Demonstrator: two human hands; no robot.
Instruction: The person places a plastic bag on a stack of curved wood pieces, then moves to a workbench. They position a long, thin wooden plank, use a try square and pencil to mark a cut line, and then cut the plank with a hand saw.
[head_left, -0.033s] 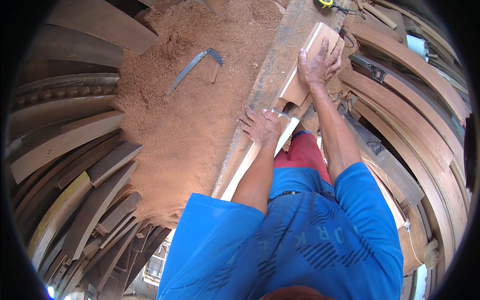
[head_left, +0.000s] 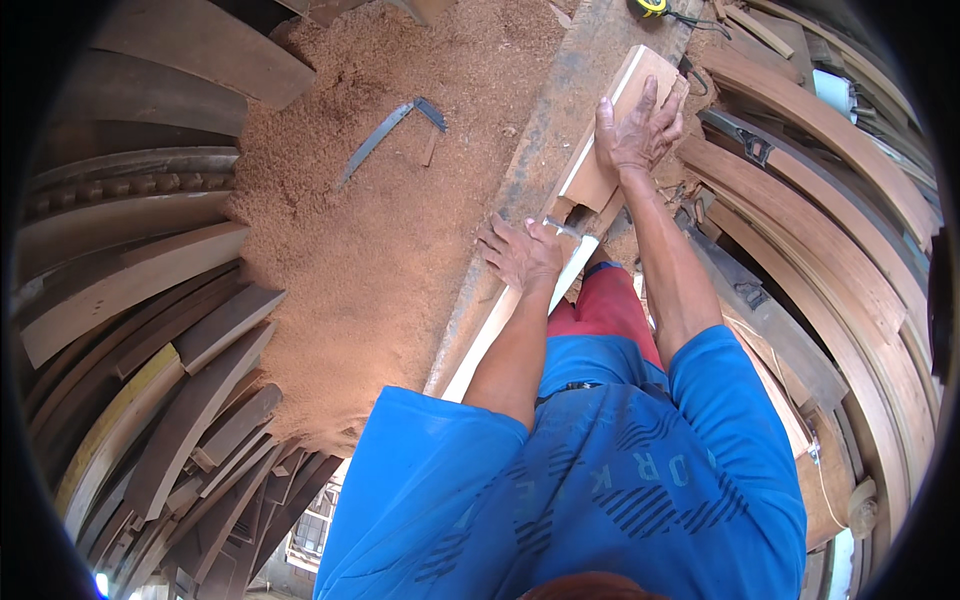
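A thick, pale-sided wooden block (head_left: 632,92) lies at a slant on a long work plank (head_left: 540,140). My right hand (head_left: 640,138) rests on top of it, fingers spread across its face. Nearer to me, a long wooden piece with a light edge (head_left: 484,345) runs down toward my left sleeve. Spread over its far end is my left hand (head_left: 522,256), palm down. Beside those fingertips sits a thin grey metal strip (head_left: 562,229); its kind is unclear. A dark notch (head_left: 577,214) shows between the block and the nearer piece.
Sawdust (head_left: 350,270) covers the ground on the left, with a curved grey blade (head_left: 378,142) lying on it. A yellow and black tape measure (head_left: 650,7) sits at the plank's far end. Stacked boards (head_left: 130,270) line the left; more boards (head_left: 800,210) and a handsaw (head_left: 755,148) are at right.
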